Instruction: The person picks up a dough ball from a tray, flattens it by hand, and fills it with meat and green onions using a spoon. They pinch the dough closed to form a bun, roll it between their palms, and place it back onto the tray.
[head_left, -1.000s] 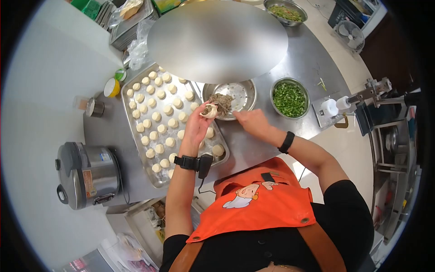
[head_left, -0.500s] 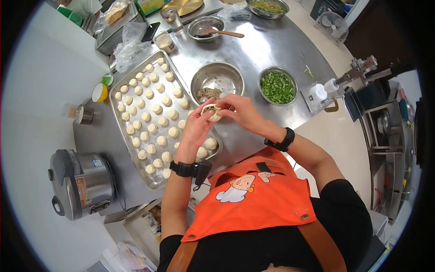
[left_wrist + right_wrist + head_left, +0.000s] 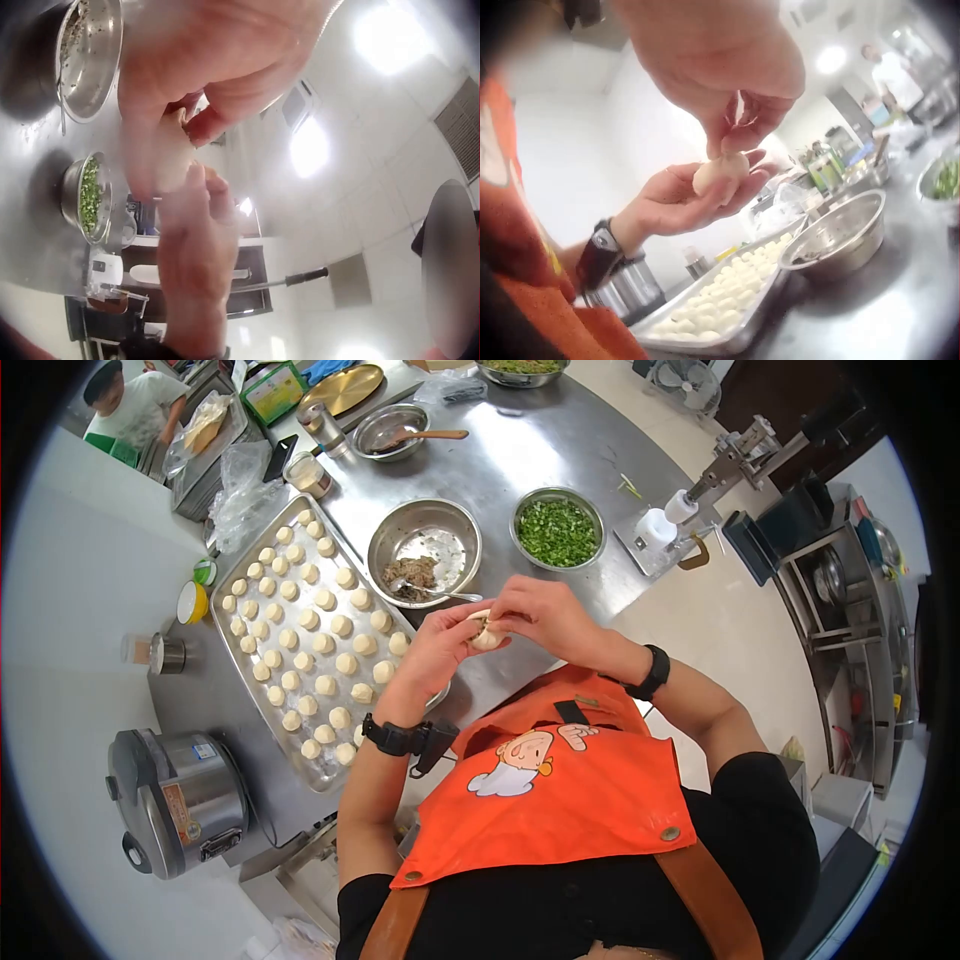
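A filled bun (image 3: pixel 487 632) of white dough, gathered at the top, is between both hands just in front of the mixing bowl. My left hand (image 3: pixel 432 650) cradles it from below with the thumb against its side, as the right wrist view shows. From above, my right hand (image 3: pixel 727 67) pinches the dough at the bun's top. Behind the hands stands a steel bowl (image 3: pixel 450 550) with brownish filling (image 3: pixel 410 577) on its near left side. A metal spoon (image 3: pixel 455 596) rests in it, handle over the rim.
Left is a metal tray (image 3: pixel 271 707) bearing rows of dough pieces (image 3: pixel 340 625). A bowl of chopped greens (image 3: pixel 557 532) is right of the filling. Farther back sits a bowl with a wooden-handled utensil (image 3: pixel 430 434). A rice cooker (image 3: pixel 180 800) stands front left; a person (image 3: pixel 140 410) is far left.
The right hand has left the spoon in the filling bowl and come to the dough in the left hand. The open wrapper is now gathered nearly closed over the filling.
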Tool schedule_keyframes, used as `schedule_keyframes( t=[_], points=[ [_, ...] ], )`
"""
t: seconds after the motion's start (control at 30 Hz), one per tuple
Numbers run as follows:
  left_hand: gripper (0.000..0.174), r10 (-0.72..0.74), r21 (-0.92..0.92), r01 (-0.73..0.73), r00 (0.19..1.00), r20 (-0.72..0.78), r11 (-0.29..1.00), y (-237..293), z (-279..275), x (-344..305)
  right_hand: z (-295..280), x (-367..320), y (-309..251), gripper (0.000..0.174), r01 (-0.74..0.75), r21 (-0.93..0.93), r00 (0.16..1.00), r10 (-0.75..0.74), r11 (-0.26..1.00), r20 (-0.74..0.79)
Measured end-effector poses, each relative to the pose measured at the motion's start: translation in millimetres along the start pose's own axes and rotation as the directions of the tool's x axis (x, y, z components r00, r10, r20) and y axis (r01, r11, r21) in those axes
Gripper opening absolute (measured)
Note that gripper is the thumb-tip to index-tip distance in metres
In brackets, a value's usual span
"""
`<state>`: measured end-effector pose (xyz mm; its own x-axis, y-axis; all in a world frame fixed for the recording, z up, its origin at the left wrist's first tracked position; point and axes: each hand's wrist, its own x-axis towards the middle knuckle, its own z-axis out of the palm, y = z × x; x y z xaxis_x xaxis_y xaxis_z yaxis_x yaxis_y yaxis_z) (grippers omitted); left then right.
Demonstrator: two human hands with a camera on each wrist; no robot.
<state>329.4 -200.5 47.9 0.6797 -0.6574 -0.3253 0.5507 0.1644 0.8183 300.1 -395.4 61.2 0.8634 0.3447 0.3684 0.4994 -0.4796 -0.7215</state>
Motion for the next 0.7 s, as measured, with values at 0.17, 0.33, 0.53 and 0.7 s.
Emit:
schedule_keyframes(
  t=[0.17, 0.33, 0.53, 0.7],
  points=[
    [0.041, 0.011, 0.079, -0.014, 0.999, 0.042, 0.997, 9.1, 16.8, 5.0, -16.4, -14.7, -11.2, 0.014, -0.182, 0.041, 0.983, 0.183, 0.982, -0.026],
    [0.051, -0.136, 0.052, 0.133, 0.990, 0.047, 0.990, 14.7, 14.1, 22.7, -10.8, -26.0, 5.3, 0.016, -0.129, 0.050, 0.986, 0.133, 0.990, -0.100],
    [0.055, -0.112, 0.608, -0.045, 0.970, 0.217, 0.792, 37.7, 29.6, 25.3, -25.5, -21.3, -15.0, 0.013, -0.037, -0.108, 0.987, 0.020, 0.993, -0.159],
    [0.058, -0.111, -0.073, 0.119, 0.989, 0.099, 0.990, 33.8, 7.4, 39.4, -11.6, -18.4, 17.1, 0.012, -0.127, 0.171, 0.950, 0.169, 0.977, -0.262]
  ],
)
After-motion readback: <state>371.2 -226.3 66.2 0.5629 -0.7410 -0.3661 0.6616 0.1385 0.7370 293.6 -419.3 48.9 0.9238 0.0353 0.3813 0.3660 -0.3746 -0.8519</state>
